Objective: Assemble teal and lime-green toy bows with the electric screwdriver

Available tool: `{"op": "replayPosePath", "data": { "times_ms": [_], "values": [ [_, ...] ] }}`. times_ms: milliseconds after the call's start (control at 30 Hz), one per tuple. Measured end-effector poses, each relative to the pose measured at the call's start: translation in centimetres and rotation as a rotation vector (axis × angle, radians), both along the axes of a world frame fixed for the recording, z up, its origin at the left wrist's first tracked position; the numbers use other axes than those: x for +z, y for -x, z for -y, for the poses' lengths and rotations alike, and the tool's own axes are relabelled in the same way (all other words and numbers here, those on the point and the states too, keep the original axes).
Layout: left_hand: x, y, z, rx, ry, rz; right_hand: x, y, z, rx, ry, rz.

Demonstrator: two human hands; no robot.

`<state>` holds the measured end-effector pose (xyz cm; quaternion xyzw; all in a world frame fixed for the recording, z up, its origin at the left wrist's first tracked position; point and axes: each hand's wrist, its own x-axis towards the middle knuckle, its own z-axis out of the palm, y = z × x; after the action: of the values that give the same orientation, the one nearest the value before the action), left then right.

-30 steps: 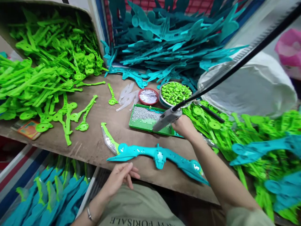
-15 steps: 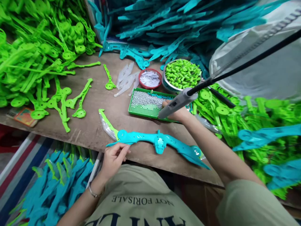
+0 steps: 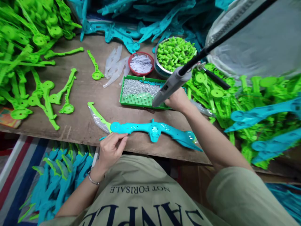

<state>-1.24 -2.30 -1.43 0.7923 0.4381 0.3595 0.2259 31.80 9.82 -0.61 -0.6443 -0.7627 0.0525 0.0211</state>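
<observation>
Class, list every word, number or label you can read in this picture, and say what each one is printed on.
"NOT FORSALE": small dark print on the person's shirt, seen upside down.
Large letters below it on the shirt: cut off by the picture's edge, not readable whole.
Orange card at the table's left edge: print too blurred to read.

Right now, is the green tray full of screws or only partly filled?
Partly filled. In the green tray, the silvery screws cover the far half; the near half shows bare green mesh. The right hand hides its right end.

Toy bow (image 3: pixel 150 131): on table (image 3: pixel 80 122), near front edge.
Screw tray (image 3: pixel 141 95): behind bow.
Bowl (image 3: pixel 175 55): behind tray, right.
Small dish (image 3: pixel 140 63): left of bowl.
</observation>
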Motion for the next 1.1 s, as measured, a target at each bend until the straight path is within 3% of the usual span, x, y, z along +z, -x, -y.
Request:
{"op": "replayPosePath", "data": {
  "times_ms": [100, 233, 400, 533, 700, 1100],
  "values": [
    [-0.4, -0.9, -1.1, -0.094, -0.136, -0.142, 0.6, -0.5, 4.2, -0.175, -0.092, -0.284],
    [-1.5, -2.0, -2.4, -0.122, -0.114, -0.398, 0.9, -0.1, 11.1, -0.413, -0.076, -0.616],
    [-2.5, -2.0, -3.0, -0.134, -0.103, -0.481, -0.2, 0.8, 15.8, -0.675, -0.038, -0.696],
    [-2.7, -1.8, -2.9, -0.129, -0.140, -0.468, -0.6, 1.3, 16.3, -0.771, -0.060, -0.679],
    [-2.7, -1.9, -2.8, -0.121, -0.134, -0.455, -0.4, 1.4, 16.0, -0.783, -0.010, -0.659],
    [-3.5, -1.6, -3.0, -0.137, -0.088, -0.398, -0.6, 1.5, 14.5, -0.631, 0.083, -0.395]
  ]
}}
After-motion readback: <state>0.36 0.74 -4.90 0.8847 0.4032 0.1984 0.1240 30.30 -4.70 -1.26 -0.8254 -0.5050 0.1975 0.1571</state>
